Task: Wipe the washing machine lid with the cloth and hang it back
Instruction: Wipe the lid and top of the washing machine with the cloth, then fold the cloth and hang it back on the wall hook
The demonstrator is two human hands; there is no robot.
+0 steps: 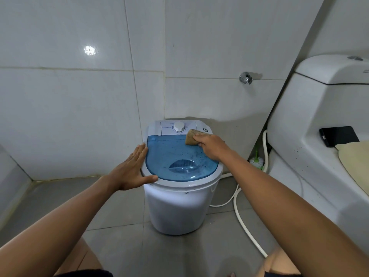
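The right hand (210,145) holds a small tan cloth (192,137); its fingers curl down over the near edge of the cloth and press it flat on the far right part of the lid; the thumb cannot be seen from here. The left hand (134,170) is spread wide and holds nothing; its straight fingers lie along the left rim of the washing machine (177,208), and the thumb reaches across the front rim, touching the edge of the lid.

The cloth is folded into a little pad; it sits at the back of the blue lid (175,154), just beside the white control panel (175,127) with its round knob (179,126); part of the cloth pokes out past the fingertips, toward the knob. The lid is see-through blue and is closed; small dark wet spots show on it near the right hand; a scooped handle dip sits near its front edge.

The washing machine is small, white and round, and it stands on a grey tile floor (119,246) in the corner of a room with pale tile walls (69,96). A white hose (242,222) runs over the floor at the right of the machine. A shiny tap (246,77) sticks out of the wall above. A white toilet (319,120) is at the right; a black phone (338,135) lies on it, next to a yellow towel (355,154). A green and white brush (256,159) stands between the toilet and the wall.
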